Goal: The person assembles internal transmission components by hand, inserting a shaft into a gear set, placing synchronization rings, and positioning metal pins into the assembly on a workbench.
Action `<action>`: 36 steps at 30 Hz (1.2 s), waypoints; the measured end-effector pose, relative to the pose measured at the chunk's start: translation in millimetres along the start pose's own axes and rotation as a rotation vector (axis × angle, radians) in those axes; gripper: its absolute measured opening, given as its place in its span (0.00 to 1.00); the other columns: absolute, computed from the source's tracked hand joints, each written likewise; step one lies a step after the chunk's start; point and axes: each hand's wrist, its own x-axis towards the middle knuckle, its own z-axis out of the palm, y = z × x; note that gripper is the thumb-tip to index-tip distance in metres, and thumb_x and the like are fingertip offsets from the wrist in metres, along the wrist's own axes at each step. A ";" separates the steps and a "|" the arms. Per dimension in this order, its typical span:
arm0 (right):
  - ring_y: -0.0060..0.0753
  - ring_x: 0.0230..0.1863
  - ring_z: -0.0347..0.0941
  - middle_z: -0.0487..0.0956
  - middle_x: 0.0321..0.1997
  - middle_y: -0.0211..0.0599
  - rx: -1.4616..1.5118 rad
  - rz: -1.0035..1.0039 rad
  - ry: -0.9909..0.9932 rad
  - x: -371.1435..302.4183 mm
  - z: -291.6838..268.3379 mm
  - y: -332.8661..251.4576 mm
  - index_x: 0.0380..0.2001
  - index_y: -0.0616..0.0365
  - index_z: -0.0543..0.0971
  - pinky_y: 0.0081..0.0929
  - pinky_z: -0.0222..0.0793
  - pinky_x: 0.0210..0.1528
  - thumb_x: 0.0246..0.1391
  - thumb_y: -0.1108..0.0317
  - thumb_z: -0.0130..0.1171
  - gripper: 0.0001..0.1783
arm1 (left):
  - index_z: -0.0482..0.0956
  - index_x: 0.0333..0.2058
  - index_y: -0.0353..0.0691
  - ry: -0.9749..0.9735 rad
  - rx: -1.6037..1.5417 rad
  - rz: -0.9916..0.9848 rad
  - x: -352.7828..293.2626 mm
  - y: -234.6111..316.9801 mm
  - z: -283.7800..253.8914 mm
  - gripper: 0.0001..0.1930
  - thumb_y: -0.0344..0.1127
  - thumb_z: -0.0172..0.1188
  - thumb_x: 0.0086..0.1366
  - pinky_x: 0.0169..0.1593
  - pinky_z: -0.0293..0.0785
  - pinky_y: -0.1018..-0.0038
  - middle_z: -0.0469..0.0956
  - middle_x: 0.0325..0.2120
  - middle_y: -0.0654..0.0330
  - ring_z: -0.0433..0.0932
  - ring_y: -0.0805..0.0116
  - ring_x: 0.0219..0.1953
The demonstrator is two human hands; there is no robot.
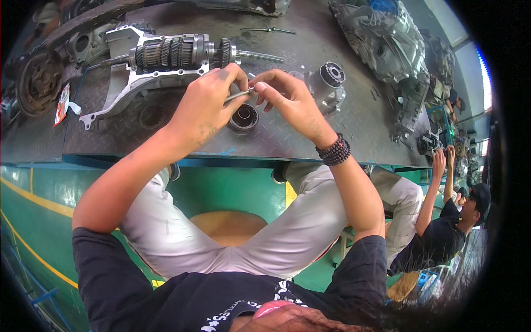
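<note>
Over the front of a steel tread-plate workbench (354, 127), my left hand (207, 102) and my right hand (285, 97) meet and hold a thin curved metal ring (239, 95) between their fingertips. Right below them a round bearing-like part (243, 119) lies on the bench. Behind my hands a gear shaft (182, 52) with several gears rests in an aluminium housing plate (119, 88). A beaded bracelet (333, 150) sits on my right wrist.
A round hub part (331, 74) stands right of my hands, a gearbox casing (381, 39) at the far right, a long thin tool (268, 30) at the back. A brake-disc-like part (37, 80) lies far left. Another person (442, 232) sits at the right, hands raised.
</note>
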 end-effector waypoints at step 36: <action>0.19 0.47 0.79 0.84 0.50 0.30 -0.074 -0.139 0.096 7.3 -1.4 -4.5 0.50 0.60 0.80 0.22 0.77 0.47 0.60 0.75 0.64 0.15 | 0.76 0.53 0.37 -0.038 -0.211 -0.205 4.1 -15.1 -1.6 0.17 0.29 0.67 0.67 0.42 0.80 0.73 0.87 0.37 0.54 0.85 0.70 0.35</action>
